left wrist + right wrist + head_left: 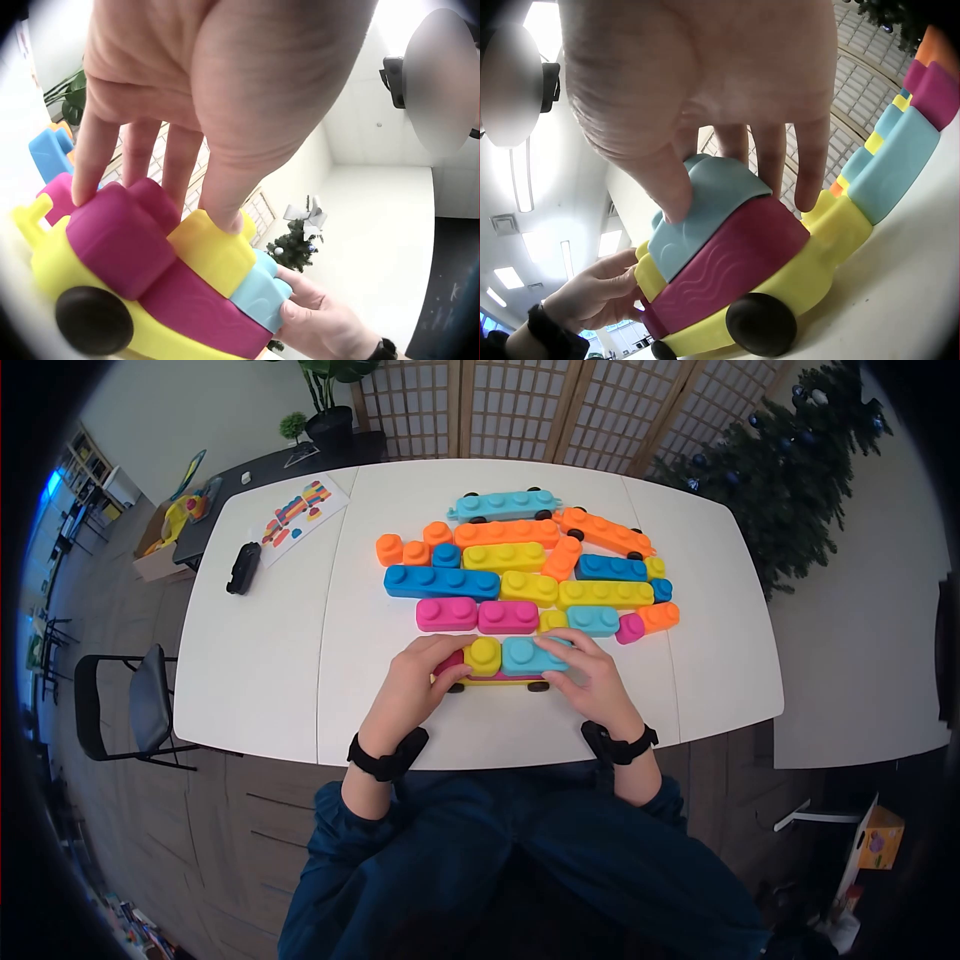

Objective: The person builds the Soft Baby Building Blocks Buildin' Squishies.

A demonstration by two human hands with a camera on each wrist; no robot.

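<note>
A yellow wheeled base [165,334] carries a long magenta block [210,307]. On top sit a short magenta block [120,240], a yellow block [483,656] and a light blue block [525,655], side by side. My left hand [412,680] pinches the yellow block at the left, its thumb on the near side in the left wrist view and its other fingers behind the blocks. From the right, my right hand [595,685] grips the light blue block, thumb in front and fingers behind; its fingertips are partly hidden in the right wrist view.
Rows of orange, blue, yellow and pink blocks [508,617] lie just beyond the base. Behind them stands a light blue wheeled base [505,505] beside an orange one [605,533]. A picture sheet [300,520] and a black object [243,568] lie at the table's left.
</note>
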